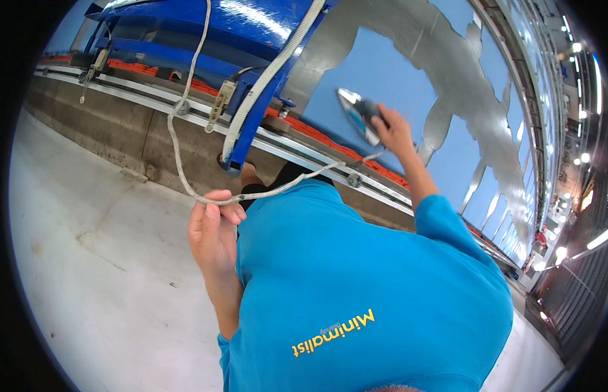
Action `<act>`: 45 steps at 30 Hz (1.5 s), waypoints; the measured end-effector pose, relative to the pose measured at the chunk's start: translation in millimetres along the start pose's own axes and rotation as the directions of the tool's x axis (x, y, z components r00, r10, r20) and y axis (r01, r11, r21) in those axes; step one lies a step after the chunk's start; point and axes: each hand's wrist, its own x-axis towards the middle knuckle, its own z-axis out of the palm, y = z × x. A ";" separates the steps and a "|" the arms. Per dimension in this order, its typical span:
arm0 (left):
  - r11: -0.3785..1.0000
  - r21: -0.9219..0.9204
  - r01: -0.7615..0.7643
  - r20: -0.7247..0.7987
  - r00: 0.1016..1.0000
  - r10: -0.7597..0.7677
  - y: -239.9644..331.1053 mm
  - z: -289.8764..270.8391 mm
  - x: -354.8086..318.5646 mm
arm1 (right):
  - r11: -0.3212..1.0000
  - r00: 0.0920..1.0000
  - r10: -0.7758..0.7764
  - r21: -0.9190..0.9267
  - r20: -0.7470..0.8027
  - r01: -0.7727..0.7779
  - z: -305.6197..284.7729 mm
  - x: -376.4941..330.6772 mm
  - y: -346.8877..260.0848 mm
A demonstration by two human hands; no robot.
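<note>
1. My left hand [212, 225] pinches a thin grey-white fabric-covered cord [175, 140] between thumb and curled fingers, held out over the pale concrete floor [88, 261].
2. My right hand [392, 130] is wrapped tight around the handle of a silver-soled steam iron [357, 114], which lies on a light blue cloth [382, 78] spread over the long table.
3. The cord runs from my left hand past my blue shirt [356, 281] toward the iron.
4. A ribbed white hose [268, 75] hangs along the blue metal frame [252, 124] beside it.
</note>
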 end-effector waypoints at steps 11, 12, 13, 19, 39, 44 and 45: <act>0.998 0.057 -0.022 0.188 0.982 0.011 109.6 -91.9 87.0 | 0.983 0.984 0.175 0.047 0.023 -0.175 -18.1 66.8 -136.0; 0.999 0.007 -0.032 0.173 0.984 0.030 113.2 -93.1 92.6 | 0.987 0.988 0.156 0.026 -0.001 -0.156 -18.3 82.2 -148.6; 0.998 -0.044 -0.041 0.152 0.987 0.048 116.5 -94.4 97.1 | 0.991 0.991 0.135 0.006 -0.019 -0.135 -16.0 96.8 -155.7; 0.993 0.088 -0.078 0.025 0.997 0.076 132.5 -84.0 110.0 | 0.998 0.998 0.003 0.061 -0.071 0.001 12.9 211.5 -155.2; 0.965 0.218 -0.148 0.020 0.989 0.147 96.0 -11.7 167.0 | 0.988 0.965 -0.145 -0.018 0.220 0.152 72.4 136.8 -179.0; 0.967 0.196 -0.160 0.008 0.987 0.162 116.6 -17.9 171.3 | 0.982 0.960 -0.177 0.103 0.218 0.157 56.5 167.9 -176.6; 0.969 0.187 -0.163 -0.007 0.986 0.167 116.8 -18.8 167.8 | 0.988 0.965 -0.145 0.081 0.217 0.131 50.0 187.4 -169.0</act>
